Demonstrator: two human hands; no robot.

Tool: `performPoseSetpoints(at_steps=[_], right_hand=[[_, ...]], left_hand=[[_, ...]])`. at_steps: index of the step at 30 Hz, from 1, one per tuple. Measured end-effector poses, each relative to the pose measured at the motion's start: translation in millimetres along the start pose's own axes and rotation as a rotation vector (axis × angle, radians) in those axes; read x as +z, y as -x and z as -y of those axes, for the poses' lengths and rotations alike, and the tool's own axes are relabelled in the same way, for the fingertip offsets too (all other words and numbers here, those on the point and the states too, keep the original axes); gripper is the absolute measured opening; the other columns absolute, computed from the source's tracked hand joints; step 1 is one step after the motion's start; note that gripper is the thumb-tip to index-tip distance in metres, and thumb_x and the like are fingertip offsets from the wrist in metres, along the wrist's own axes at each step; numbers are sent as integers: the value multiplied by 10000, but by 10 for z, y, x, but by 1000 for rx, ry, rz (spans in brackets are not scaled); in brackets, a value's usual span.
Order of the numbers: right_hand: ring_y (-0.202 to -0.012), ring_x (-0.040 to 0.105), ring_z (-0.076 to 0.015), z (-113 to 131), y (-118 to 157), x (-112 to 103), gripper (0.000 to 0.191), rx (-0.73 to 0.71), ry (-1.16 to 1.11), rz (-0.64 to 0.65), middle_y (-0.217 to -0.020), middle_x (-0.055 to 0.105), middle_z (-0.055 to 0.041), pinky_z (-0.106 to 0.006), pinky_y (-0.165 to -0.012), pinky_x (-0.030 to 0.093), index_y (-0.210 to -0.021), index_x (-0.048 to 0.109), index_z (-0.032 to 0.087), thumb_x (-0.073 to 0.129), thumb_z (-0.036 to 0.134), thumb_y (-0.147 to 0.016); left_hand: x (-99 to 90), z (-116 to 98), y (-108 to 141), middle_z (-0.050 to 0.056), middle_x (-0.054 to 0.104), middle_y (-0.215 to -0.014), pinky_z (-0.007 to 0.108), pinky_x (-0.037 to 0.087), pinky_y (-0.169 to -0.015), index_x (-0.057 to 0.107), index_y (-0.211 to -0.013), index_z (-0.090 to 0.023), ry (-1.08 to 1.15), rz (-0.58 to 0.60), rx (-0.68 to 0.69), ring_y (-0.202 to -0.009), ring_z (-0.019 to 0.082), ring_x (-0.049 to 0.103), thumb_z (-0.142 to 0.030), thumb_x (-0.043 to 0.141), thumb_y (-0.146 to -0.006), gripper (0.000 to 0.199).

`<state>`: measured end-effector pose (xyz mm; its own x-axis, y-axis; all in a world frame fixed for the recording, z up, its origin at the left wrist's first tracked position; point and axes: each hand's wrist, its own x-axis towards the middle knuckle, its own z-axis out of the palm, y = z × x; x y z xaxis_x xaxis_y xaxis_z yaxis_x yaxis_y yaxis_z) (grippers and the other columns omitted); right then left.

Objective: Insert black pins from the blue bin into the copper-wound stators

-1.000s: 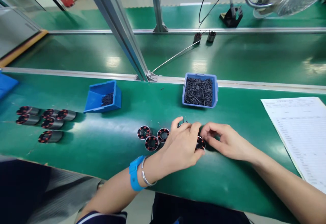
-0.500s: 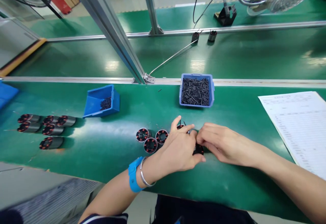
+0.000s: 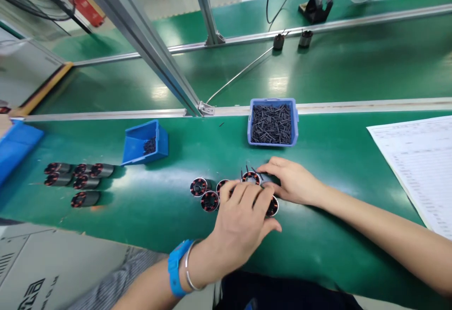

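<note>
Several small round motor stators with copper windings stand upright on the green table; one stator point(image 3: 198, 186) is at the left of the cluster, another point(image 3: 251, 177) has thin black pins sticking up. My left hand point(image 3: 243, 220), with a blue wristband, lies over the cluster, fingers resting on a stator point(image 3: 272, 208) at its right edge. My right hand point(image 3: 291, 181) reaches in from the right, fingers curled on a stator partly hidden beneath them. A light blue tray point(image 3: 272, 123) full of small black pins sits just behind the hands.
A darker blue bin point(image 3: 144, 142) with a few black parts stands to the left. Several stators point(image 3: 79, 182) lie on their sides at far left. A printed sheet point(image 3: 416, 159) lies at right. A slanted aluminium post point(image 3: 148, 51) rises behind; two more stators sit on the far bench.
My left hand has drawn back toward me and spread over the stators. My right hand slid forward and left onto the far stator. The view tilted slightly.
</note>
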<state>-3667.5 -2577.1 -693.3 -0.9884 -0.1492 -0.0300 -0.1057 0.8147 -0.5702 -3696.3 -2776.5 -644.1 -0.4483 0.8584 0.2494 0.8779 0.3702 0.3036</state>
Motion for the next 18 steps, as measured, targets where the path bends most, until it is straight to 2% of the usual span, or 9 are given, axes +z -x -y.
performPoseSetpoints(at_steps=[3, 5, 7, 9, 11, 13, 15, 18], right_hand=[[-839, 570, -194, 56, -56, -37, 164, 22, 75, 81, -914, 573, -64, -308, -738, 455, -1023, 653, 189, 544, 236, -910], [-800, 553, -174, 56, -51, -69, 125, 18, 109, 113, -894, 559, -60, -291, -718, 434, -901, 633, 175, 511, 199, -921], [-789, 540, -167, 29, -14, -99, 122, 11, 124, 108, -898, 558, -65, -291, -722, 427, -860, 604, 164, 497, 166, -918], [-794, 534, -169, 5, 49, -131, 124, 0, 72, 66, -893, 562, -67, -299, -732, 432, -843, 582, 161, 483, 157, -918], [-763, 537, -157, 13, 125, -162, 122, 10, -84, 31, -865, 573, -55, -292, -713, 445, -840, 577, 165, 481, 170, -915], [-698, 547, -135, 62, 200, -170, 108, 51, -301, 55, -839, 592, -40, -270, -654, 458, -876, 606, 167, 511, 211, -903], [-649, 557, -119, 140, 264, -140, 152, 94, -450, 76, -817, 604, -31, -254, -606, 462, -926, 657, 170, 552, 275, -894], [-660, 570, -122, 256, 321, -58, 232, 102, -459, -23, -754, 605, -27, -254, -614, 452, -886, 721, 184, 552, 340, -913]], left_hand=[[-10, -161, 224, 78, 653, -1009, 360, 557, -801, 528, -1178, -220, 268, -49, -72, -913, 214, 641, -371, 707, -837, 414], [31, -262, 414, 75, 632, -1026, 308, 592, -743, 490, -1197, -235, 479, 12, -198, -882, 187, 649, -327, 656, -853, 393], [115, -345, 603, 117, 594, -1177, 334, 615, -793, 407, -1312, -232, 589, 85, -317, -973, 206, 656, -328, 598, -870, 491], [221, -407, 754, 183, 455, -1410, 424, 588, -935, 229, -1464, -223, 609, 131, -397, -1189, 264, 594, -341, 542, -901, 655], [320, -444, 824, 214, 278, -1550, 500, 519, -1042, 42, -1535, -220, 597, 160, -446, -1347, 312, 473, -356, 509, -924, 781], [396, -445, 796, 222, 200, -1588, 533, 478, -1077, -30, -1546, -214, 565, 156, -473, -1406, 332, 394, -367, 500, -937, 821], [447, -408, 685, 226, 237, -1571, 551, 466, -1072, 40, -1539, -189, 533, 94, -479, -1420, 338, 362, -375, 497, -944, 773], [489, -327, 457, 184, 498, -1371, 524, 502, -985, 359, -1391, -170, 523, -57, -499, -1273, 300, 498, -370, 497, -949, 504]])
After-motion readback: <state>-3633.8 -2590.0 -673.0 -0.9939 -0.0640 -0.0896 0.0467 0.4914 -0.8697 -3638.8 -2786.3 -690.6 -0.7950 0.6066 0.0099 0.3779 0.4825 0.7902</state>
